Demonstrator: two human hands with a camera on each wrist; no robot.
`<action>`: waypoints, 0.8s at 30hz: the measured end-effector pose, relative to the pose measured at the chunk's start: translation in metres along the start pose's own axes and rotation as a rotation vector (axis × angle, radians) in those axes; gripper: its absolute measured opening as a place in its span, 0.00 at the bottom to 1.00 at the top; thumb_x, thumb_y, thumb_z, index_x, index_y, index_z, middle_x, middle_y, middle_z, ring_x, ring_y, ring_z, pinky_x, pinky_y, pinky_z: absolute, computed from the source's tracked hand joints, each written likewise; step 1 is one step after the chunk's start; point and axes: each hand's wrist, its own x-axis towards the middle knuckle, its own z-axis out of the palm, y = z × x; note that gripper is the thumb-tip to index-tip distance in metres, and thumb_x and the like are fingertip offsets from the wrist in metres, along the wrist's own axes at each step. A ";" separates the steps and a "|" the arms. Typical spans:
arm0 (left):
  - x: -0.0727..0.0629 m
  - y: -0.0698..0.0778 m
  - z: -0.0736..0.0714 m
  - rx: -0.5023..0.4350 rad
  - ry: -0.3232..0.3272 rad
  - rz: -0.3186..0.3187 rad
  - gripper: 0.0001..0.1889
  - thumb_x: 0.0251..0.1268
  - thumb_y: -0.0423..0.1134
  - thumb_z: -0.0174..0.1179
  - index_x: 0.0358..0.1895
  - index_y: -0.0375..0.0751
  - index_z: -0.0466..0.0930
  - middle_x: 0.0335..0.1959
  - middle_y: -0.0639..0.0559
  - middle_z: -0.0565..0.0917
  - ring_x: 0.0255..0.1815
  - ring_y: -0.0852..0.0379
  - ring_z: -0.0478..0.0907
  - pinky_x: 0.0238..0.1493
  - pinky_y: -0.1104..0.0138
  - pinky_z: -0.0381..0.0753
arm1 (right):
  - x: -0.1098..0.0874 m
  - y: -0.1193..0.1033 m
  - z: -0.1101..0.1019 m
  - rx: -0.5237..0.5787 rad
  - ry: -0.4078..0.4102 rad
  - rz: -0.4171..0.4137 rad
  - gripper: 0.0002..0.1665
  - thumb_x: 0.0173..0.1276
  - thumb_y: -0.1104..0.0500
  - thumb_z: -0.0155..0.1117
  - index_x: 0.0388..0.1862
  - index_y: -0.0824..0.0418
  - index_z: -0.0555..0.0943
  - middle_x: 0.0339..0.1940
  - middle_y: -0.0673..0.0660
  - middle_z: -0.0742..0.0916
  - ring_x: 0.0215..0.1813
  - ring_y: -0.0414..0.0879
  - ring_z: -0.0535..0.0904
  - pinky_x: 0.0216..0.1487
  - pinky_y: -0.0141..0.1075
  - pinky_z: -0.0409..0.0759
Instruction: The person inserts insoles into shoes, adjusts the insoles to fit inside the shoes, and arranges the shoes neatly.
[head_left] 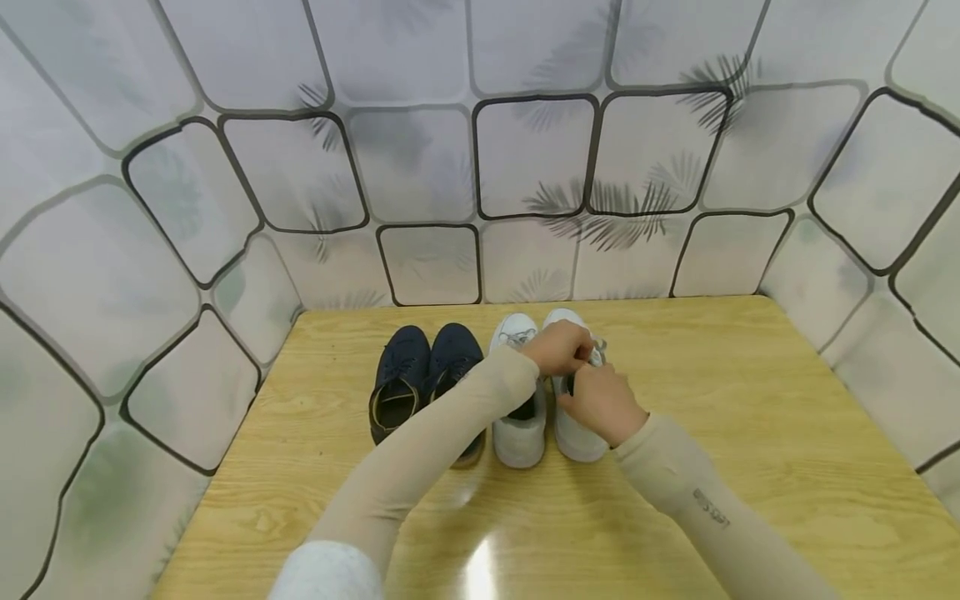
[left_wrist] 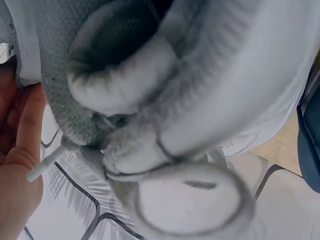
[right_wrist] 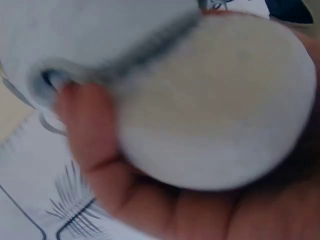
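Observation:
A pair of white sneakers stands on the wooden table, toes away from me. Both hands are over the right white sneaker [head_left: 579, 440]. My left hand [head_left: 561, 348] reaches across the left white sneaker [head_left: 519, 442] and pinches a shoelace near the front, fingers curled. Close up in the left wrist view, a lace end [left_wrist: 46, 163] sticks out beside the thumb. My right hand [head_left: 602, 402] is bent over the laces nearer the heel. The right wrist view is blurred; its curled fingers [right_wrist: 95, 130] pinch at the lace beside a pale rounded surface [right_wrist: 220, 105].
Left of the white sneakers sit two navy lace-up shoes, the outer navy shoe [head_left: 402, 354] and the inner navy shoe [head_left: 454, 350], partly behind my left sleeve [head_left: 442, 442]. A patterned curtain [head_left: 420, 167] borders the wooden table [head_left: 750, 400] at the back and sides.

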 end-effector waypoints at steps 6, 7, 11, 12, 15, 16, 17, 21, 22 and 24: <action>-0.002 0.000 0.000 -0.013 0.014 -0.010 0.15 0.63 0.33 0.61 0.18 0.44 0.71 0.20 0.55 0.71 0.21 0.61 0.65 0.26 0.74 0.63 | 0.005 0.006 0.008 0.132 0.193 -0.070 0.18 0.56 0.68 0.61 0.11 0.61 0.68 0.14 0.57 0.72 0.24 0.53 0.71 0.27 0.46 0.70; -0.002 0.000 0.000 -0.016 0.013 -0.013 0.15 0.63 0.33 0.61 0.18 0.44 0.71 0.20 0.55 0.71 0.21 0.61 0.65 0.26 0.74 0.63 | 0.005 0.007 0.010 0.164 0.226 -0.082 0.18 0.53 0.70 0.60 0.10 0.60 0.66 0.13 0.55 0.71 0.22 0.51 0.69 0.25 0.43 0.68; -0.003 0.000 0.000 -0.019 0.010 -0.010 0.14 0.62 0.32 0.62 0.18 0.44 0.73 0.20 0.55 0.72 0.22 0.61 0.66 0.26 0.74 0.65 | 0.010 0.011 0.020 0.232 0.306 -0.083 0.16 0.47 0.72 0.56 0.09 0.59 0.64 0.12 0.54 0.69 0.19 0.47 0.64 0.21 0.39 0.65; -0.003 0.000 0.000 -0.018 0.012 -0.007 0.14 0.62 0.32 0.62 0.18 0.44 0.74 0.20 0.55 0.72 0.22 0.61 0.67 0.26 0.74 0.65 | 0.011 0.013 0.022 0.238 0.316 -0.069 0.16 0.46 0.71 0.56 0.09 0.60 0.64 0.12 0.54 0.69 0.19 0.48 0.64 0.21 0.39 0.66; -0.003 -0.001 0.001 -0.021 0.022 0.003 0.13 0.61 0.31 0.61 0.19 0.42 0.75 0.20 0.55 0.73 0.22 0.61 0.67 0.27 0.74 0.65 | 0.017 0.017 0.029 0.236 0.332 -0.021 0.12 0.45 0.70 0.57 0.10 0.62 0.66 0.14 0.58 0.73 0.19 0.51 0.67 0.21 0.44 0.71; -0.002 -0.001 0.001 -0.022 0.022 0.005 0.12 0.61 0.31 0.61 0.20 0.42 0.75 0.21 0.55 0.73 0.23 0.61 0.67 0.27 0.74 0.65 | 0.019 0.018 0.032 0.241 0.331 0.000 0.12 0.44 0.70 0.58 0.10 0.63 0.67 0.14 0.60 0.74 0.19 0.52 0.69 0.21 0.46 0.73; -0.002 -0.002 0.001 -0.025 0.021 0.007 0.12 0.61 0.30 0.61 0.20 0.42 0.76 0.21 0.55 0.74 0.23 0.61 0.68 0.27 0.74 0.66 | 0.021 0.020 0.034 0.243 0.328 0.018 0.11 0.44 0.69 0.59 0.10 0.64 0.68 0.15 0.61 0.75 0.20 0.53 0.70 0.22 0.48 0.74; -0.002 -0.002 0.001 -0.023 0.011 0.019 0.08 0.61 0.29 0.61 0.23 0.40 0.81 0.23 0.54 0.77 0.25 0.60 0.71 0.29 0.74 0.69 | 0.027 0.027 0.040 0.262 0.295 0.048 0.15 0.44 0.69 0.62 0.09 0.60 0.66 0.13 0.58 0.75 0.19 0.51 0.70 0.21 0.44 0.72; -0.002 -0.003 0.001 -0.019 0.011 0.020 0.08 0.61 0.30 0.62 0.24 0.40 0.81 0.24 0.54 0.77 0.26 0.60 0.71 0.29 0.74 0.69 | 0.028 0.029 0.040 0.275 0.282 0.040 0.17 0.44 0.69 0.62 0.08 0.59 0.65 0.11 0.55 0.73 0.17 0.48 0.68 0.20 0.41 0.70; -0.002 -0.003 0.001 -0.014 0.013 0.016 0.08 0.61 0.30 0.62 0.24 0.41 0.81 0.24 0.54 0.77 0.26 0.60 0.71 0.29 0.73 0.69 | 0.029 0.032 0.040 0.296 0.250 0.010 0.21 0.46 0.68 0.62 0.06 0.56 0.62 0.08 0.49 0.68 0.14 0.43 0.62 0.18 0.34 0.63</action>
